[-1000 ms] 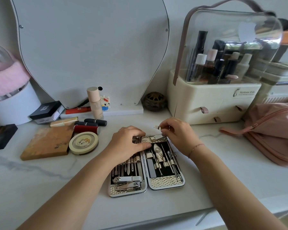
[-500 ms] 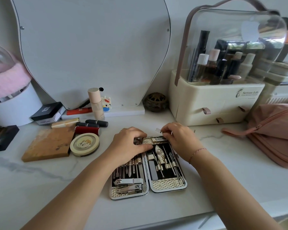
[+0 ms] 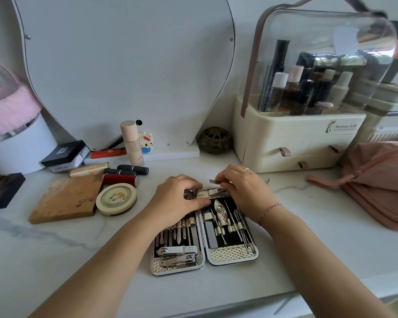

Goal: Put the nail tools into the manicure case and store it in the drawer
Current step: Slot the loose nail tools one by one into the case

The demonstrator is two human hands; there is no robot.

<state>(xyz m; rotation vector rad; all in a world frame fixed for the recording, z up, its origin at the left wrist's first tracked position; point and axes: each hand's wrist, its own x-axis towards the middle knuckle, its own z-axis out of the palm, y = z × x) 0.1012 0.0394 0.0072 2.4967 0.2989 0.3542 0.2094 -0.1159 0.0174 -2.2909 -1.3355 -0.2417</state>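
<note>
The manicure case (image 3: 233, 254) lies open flat on the white marble counter, both halves holding several metal tools in loops. My left hand (image 3: 177, 200) rests on the top of the left half, fingers curled over its upper edge. My right hand (image 3: 244, 189) pinches a small metal nail tool (image 3: 214, 181) over the top end of the right half. A cream organizer with two small drawers (image 3: 285, 152) stands behind on the right.
Lipsticks (image 3: 132, 169), a round compact (image 3: 116, 198), a wooden block (image 3: 67, 199) and a foundation bottle (image 3: 132, 143) lie at left. A pink pouch (image 3: 381, 180) sits at right. A mirror back stands behind; the counter edge runs close in front.
My right hand has shifted the small tool slightly lower toward the case's top pocket. The left hand stays on the case.
</note>
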